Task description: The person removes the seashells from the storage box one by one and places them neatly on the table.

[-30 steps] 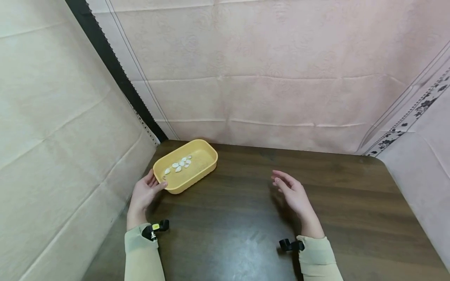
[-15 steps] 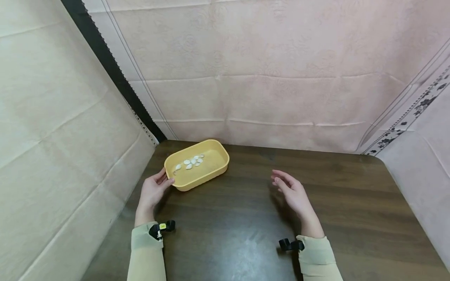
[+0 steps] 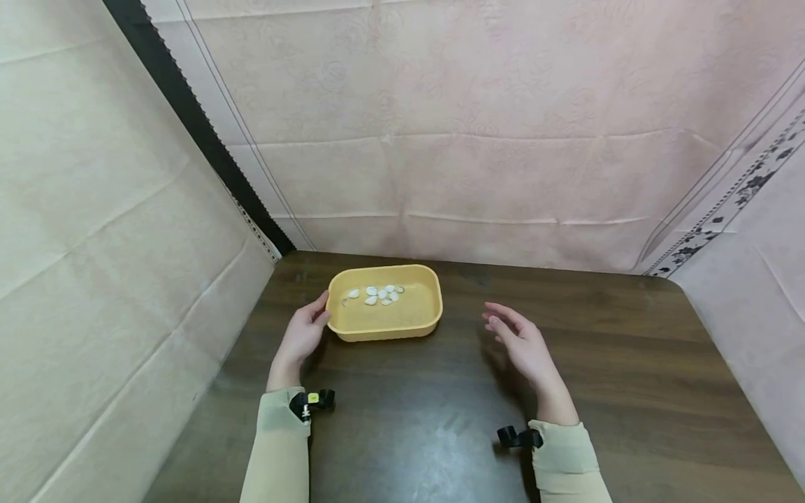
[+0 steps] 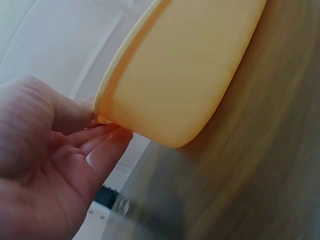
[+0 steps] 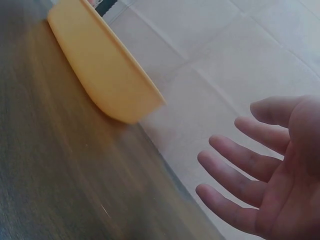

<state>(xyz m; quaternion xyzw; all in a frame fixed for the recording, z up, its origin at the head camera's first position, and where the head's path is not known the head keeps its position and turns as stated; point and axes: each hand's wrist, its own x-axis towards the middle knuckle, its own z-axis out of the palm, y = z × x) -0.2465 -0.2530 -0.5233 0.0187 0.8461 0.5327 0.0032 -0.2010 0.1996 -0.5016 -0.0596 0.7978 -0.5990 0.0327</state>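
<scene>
A shallow yellow tray (image 3: pixel 415 314) is near the table's back edge in the head view, with several small flat white pieces (image 3: pixel 372 300) lying in it, like shells or seeds. My left hand (image 3: pixel 303 334) grips the tray's left end by the rim. In the left wrist view the thumb and fingers (image 4: pixel 107 150) pinch that rim from both sides. To the right of the tray, apart from it, my right hand (image 3: pixel 523 342) holds nothing. Its fingers (image 5: pixel 240 155) are spread and loosely bent in the right wrist view.
A dark wooden table (image 3: pixel 402 419) lies under both hands. Pale cloth (image 3: pixel 472 175) hangs behind it, with more cloth at the left and right sides. Black wrist cameras (image 3: pixel 519 437) sit at both sleeves.
The left hand has moved the tray to the right, and the tray has turned from slanted to nearly level with the back edge. The right hand has stayed almost still.
</scene>
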